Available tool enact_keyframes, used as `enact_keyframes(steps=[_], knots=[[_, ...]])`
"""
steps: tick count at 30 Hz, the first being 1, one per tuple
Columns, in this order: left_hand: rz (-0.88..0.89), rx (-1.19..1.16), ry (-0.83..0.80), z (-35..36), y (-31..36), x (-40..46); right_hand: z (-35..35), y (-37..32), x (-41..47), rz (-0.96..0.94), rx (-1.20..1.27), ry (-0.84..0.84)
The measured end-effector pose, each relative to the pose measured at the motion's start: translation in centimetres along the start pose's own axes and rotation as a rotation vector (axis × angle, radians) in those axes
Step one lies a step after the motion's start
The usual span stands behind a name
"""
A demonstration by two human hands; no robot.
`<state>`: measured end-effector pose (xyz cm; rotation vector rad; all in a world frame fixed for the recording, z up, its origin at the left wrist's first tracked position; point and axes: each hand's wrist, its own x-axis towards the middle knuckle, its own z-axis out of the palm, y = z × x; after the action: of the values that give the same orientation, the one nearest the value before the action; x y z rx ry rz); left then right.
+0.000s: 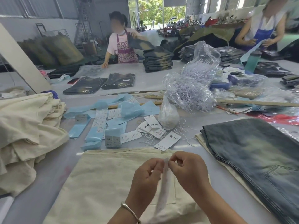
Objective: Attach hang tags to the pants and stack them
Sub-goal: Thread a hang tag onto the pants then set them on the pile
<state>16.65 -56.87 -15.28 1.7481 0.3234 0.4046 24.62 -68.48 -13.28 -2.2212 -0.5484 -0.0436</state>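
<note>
A folded pair of cream pants (100, 180) lies on the table right in front of me. Above it, my left hand (145, 177) and my right hand (189, 172) are raised close together, both pinching the top of a blurred white hang tag (164, 191) that hangs down between them. A loose white hang tag (168, 140) lies just beyond the pants' far edge. More hang tags (152, 128) and white strings (149, 139) are heaped behind it. A pile of cream pants (27, 126) sits at the left. Washed blue jeans (252, 151) lie at the right.
Blue sticker sheets and small labels (103, 122) are scattered mid-table. A clear bag of white strings (168, 115) and a mass of plastic fasteners (189, 91) stand behind the tags. Two people work at the far side near stacked jeans (157, 60). A wooden ruler (258, 103) lies at right.
</note>
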Motion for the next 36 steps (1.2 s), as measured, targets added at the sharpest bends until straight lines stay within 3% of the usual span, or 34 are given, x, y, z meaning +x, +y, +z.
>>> enact_keyframes(steps=[3,8,16,21,26,29,32,36], knots=[[-0.172,-0.254,0.046,0.9,0.1,0.7,-0.7,0.4,-0.4,-0.009,0.043,0.006],[-0.178,-0.352,0.001,2.6,-0.2,0.7,-1.7,1.3,-1.0,-0.044,0.072,-0.031],[0.147,0.210,0.162,3.7,-0.9,-0.3,-1.5,2.4,-1.9,-0.021,0.064,-0.070],[0.187,0.376,0.109,3.6,-0.8,1.4,-2.1,3.6,-1.8,0.045,0.030,0.002],[0.268,0.326,0.091,4.8,0.6,2.6,-3.8,4.5,-0.7,0.248,0.647,-0.189],[0.213,0.191,0.066,6.0,0.9,3.1,-4.7,4.8,-0.3,0.208,0.600,-0.169],[0.185,0.123,0.027,7.0,0.8,3.8,-5.1,4.9,-0.1,0.202,0.686,-0.283],[0.150,0.068,-0.039,8.5,0.0,4.8,-5.0,6.4,-0.1,0.330,0.757,-0.229]])
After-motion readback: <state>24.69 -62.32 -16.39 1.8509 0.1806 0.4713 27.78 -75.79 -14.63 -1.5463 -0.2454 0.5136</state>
